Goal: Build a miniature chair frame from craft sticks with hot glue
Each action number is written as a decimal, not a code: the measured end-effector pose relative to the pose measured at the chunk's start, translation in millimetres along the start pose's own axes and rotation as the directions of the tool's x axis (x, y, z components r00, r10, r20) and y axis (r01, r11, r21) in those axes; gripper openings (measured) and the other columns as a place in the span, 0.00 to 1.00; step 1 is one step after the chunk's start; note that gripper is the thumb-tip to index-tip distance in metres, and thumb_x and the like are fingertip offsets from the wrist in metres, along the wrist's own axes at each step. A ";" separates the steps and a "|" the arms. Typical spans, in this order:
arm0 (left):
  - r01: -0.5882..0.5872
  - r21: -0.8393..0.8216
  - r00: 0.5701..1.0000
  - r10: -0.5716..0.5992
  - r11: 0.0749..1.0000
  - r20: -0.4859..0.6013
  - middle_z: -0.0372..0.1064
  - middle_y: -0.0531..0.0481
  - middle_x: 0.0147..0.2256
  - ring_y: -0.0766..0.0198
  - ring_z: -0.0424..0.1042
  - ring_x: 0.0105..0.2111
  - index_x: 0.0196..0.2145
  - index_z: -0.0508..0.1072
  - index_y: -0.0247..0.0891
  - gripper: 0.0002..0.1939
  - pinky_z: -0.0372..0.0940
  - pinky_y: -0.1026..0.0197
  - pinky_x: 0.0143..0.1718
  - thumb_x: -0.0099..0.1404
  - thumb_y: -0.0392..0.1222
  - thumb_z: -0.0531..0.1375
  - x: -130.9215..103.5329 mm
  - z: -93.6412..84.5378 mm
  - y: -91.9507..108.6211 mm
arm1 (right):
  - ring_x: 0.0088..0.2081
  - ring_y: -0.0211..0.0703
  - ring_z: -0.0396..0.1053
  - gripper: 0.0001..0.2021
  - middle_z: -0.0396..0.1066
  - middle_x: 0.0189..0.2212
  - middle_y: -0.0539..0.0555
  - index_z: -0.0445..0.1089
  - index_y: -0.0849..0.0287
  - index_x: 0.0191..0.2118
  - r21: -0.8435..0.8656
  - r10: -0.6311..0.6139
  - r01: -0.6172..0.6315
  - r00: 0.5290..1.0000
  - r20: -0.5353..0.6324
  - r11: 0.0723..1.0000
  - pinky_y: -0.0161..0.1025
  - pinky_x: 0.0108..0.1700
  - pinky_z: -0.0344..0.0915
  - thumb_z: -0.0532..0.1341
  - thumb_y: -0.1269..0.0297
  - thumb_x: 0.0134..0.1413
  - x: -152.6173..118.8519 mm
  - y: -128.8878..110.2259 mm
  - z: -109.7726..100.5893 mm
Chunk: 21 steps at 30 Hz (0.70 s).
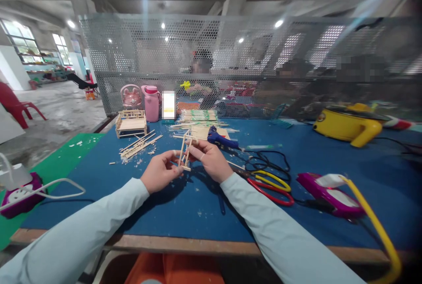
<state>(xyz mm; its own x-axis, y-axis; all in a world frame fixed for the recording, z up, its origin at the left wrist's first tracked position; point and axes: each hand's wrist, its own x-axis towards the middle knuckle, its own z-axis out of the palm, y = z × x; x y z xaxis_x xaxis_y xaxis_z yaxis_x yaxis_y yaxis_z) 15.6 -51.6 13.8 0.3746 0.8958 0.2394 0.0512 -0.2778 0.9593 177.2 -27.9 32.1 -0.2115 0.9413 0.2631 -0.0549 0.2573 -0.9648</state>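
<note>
Both hands hold a small frame of thin wooden sticks [182,151] above the middle of the blue table. The fingers of my left hand [161,171] are closed on its lower left side. My right hand [212,159] pinches its upper right part. Behind my right hand lies a blue glue gun [222,139]. Loose sticks and small scraps [140,145] are spread to the left, in front of a little stick-built bed-like piece [131,123]. Bundled sticks [198,116] lie farther back.
Red and yellow handled scissors [272,191] and black cable are right of my right hand. Purple power strips [332,196] [23,196] sit at both sides. A yellow pot [346,125], pink flask [151,103] and lit phone [169,105] stand before a mesh screen [231,55]. A person sits behind it.
</note>
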 end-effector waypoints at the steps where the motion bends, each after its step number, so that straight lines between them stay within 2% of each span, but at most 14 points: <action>1: -0.005 0.018 1.000 0.005 1.000 -0.001 0.67 0.50 0.31 0.70 0.68 0.24 0.43 0.67 0.32 0.19 0.65 0.65 0.29 0.52 0.38 0.61 0.0 0.0 -0.4 | 0.25 0.35 0.65 0.16 0.69 0.23 0.47 0.71 0.60 0.36 0.003 -0.001 0.001 1.000 0.000 1.000 0.36 0.31 0.63 0.65 0.57 0.39 -0.1 0.3 -0.1; 7: -0.003 0.097 1.000 0.005 0.995 -0.019 0.67 0.49 0.33 0.71 0.66 0.22 0.43 0.67 0.33 0.18 0.62 0.66 0.25 0.54 0.40 0.59 -0.8 0.8 -0.3 | 0.24 0.34 0.65 0.16 0.69 0.23 0.48 0.71 0.59 0.35 0.018 0.008 -0.008 1.000 -0.004 1.000 0.36 0.31 0.63 0.65 0.56 0.39 -1.1 0.9 0.1; 14: -0.052 0.141 0.997 0.059 0.989 -0.051 0.69 0.48 0.32 0.67 0.68 0.28 0.43 0.68 0.34 0.17 0.64 0.63 0.32 0.55 0.40 0.59 -0.4 1.5 -1.4 | 0.26 0.35 0.67 0.16 0.70 0.25 0.49 0.70 0.59 0.35 0.055 0.020 -0.020 1.000 -0.009 0.998 0.37 0.33 0.64 0.65 0.55 0.39 -1.7 -1.5 1.6; 17: -0.047 0.159 0.994 0.062 0.986 -0.089 0.67 0.50 0.32 0.68 0.67 0.27 0.46 0.63 0.35 0.20 0.64 0.63 0.31 0.55 0.39 0.58 -0.6 2.0 -2.3 | 0.26 0.34 0.66 0.16 0.70 0.25 0.49 0.70 0.60 0.34 0.053 0.016 -0.016 1.000 -0.011 0.998 0.36 0.33 0.64 0.66 0.55 0.39 -1.9 -3.0 2.0; 21: -0.027 0.100 0.990 0.040 0.995 -0.134 0.63 0.53 0.30 0.71 0.66 0.23 0.50 0.56 0.35 0.26 0.63 0.65 0.27 0.54 0.39 0.58 -0.5 3.2 -3.7 | 0.26 0.34 0.66 0.17 0.70 0.24 0.48 0.70 0.60 0.35 0.067 0.020 -0.019 1.000 -0.008 0.998 0.36 0.33 0.64 0.66 0.55 0.39 -1.7 -3.0 1.7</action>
<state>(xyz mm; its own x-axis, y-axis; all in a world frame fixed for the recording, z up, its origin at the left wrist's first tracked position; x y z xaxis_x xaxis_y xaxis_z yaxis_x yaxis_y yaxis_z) 18.2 -52.2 9.6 0.2490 0.9223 0.2956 0.1337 -0.3351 0.9326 176.1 -30.6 34.5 -0.2045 0.9479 0.2441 -0.1157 0.2242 -0.9677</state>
